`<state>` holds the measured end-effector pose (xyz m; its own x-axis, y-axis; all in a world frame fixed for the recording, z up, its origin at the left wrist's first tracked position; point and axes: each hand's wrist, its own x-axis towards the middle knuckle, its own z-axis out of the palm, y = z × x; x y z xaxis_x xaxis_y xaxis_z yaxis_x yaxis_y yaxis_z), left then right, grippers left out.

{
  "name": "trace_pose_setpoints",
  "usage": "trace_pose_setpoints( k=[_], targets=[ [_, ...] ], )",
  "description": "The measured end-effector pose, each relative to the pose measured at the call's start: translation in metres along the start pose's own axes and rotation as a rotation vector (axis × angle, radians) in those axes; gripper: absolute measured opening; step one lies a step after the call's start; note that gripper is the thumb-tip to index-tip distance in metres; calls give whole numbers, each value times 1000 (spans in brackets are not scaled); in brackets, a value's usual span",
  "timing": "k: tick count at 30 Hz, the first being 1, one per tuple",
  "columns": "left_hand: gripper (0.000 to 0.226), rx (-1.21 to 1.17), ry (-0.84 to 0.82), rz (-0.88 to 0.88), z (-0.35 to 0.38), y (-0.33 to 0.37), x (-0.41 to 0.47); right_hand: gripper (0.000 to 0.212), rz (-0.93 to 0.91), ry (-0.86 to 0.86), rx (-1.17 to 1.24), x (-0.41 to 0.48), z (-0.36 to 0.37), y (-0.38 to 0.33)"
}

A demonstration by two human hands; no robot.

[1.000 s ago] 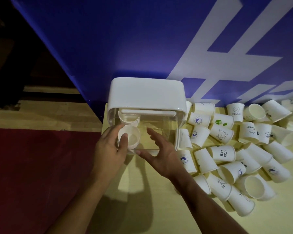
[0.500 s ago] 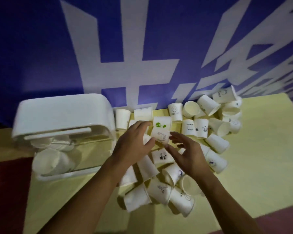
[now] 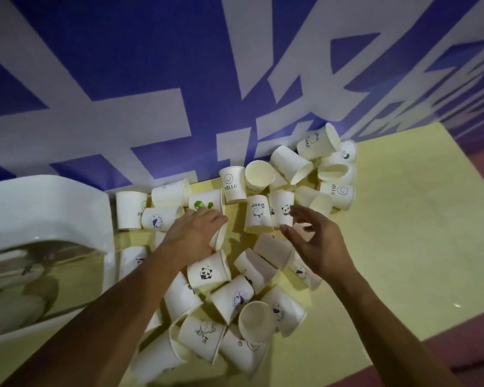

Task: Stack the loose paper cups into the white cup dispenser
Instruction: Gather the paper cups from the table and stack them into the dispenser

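Note:
The white cup dispenser [image 3: 48, 208] stands at the left edge, its clear front partly in view. Several loose white paper cups lie scattered across the yellow table [image 3: 403, 219], among them a "HELLO" cup [image 3: 232, 185], a "Bear" cup [image 3: 259, 215] and a panda cup [image 3: 207, 270]. My left hand [image 3: 192, 236] lies over a cup on its side [image 3: 220, 237], fingers curled round it. My right hand [image 3: 316, 241] hovers with spread fingers just right of the Bear cup and a small panda cup [image 3: 282, 208], holding nothing.
A blue wall with large white lettering [image 3: 235, 79] rises directly behind the table. The table's right edge [image 3: 458, 311] borders a reddish floor. Cups crowd the middle and the far right corner [image 3: 327, 152].
Both hands left the dispenser, where the left one held a cup, and moved right into the cup pile. The view swung right. The left hand now grips a cup lying on its side.

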<state>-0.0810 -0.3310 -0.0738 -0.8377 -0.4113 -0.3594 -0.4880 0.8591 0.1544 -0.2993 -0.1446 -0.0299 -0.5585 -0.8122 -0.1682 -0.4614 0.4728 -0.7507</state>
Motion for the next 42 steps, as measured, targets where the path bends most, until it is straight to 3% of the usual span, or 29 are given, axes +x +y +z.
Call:
trace_pose_setpoints(
  k=[4, 7, 11, 16, 20, 31, 38, 42],
  targets=[
    [75, -72, 39, -51, 0, 2, 3, 61, 5, 173, -117, 14, -9, 21],
    [71, -211, 164, -136, -9, 7, -1, 83, 68, 296, -223, 25, -14, 36],
    [83, -636, 414, -336, -29, 22, -20, 104, 247, 225, -280, 40, -13, 47],
    [90, -875, 491, -396, -45, 28, -38, 94, 322, 181, -216, 55, -1, 61],
    [86, -935, 521, -382, -38, 22, -57, 78, 268, 212, -206, 54, 4, 62],
    [78, -1082, 667, -380, -35, -4, -139, 81, -58, 341, -371, 5, 4, -16],
    [71, -1117, 760, -364, -28, -32, -229, 77, -264, 242, -309, -57, 60, -118],
    [71, -1149, 802, -369, -18, -55, -287, 73, -289, 130, -188, -97, 106, -171]
  ],
)
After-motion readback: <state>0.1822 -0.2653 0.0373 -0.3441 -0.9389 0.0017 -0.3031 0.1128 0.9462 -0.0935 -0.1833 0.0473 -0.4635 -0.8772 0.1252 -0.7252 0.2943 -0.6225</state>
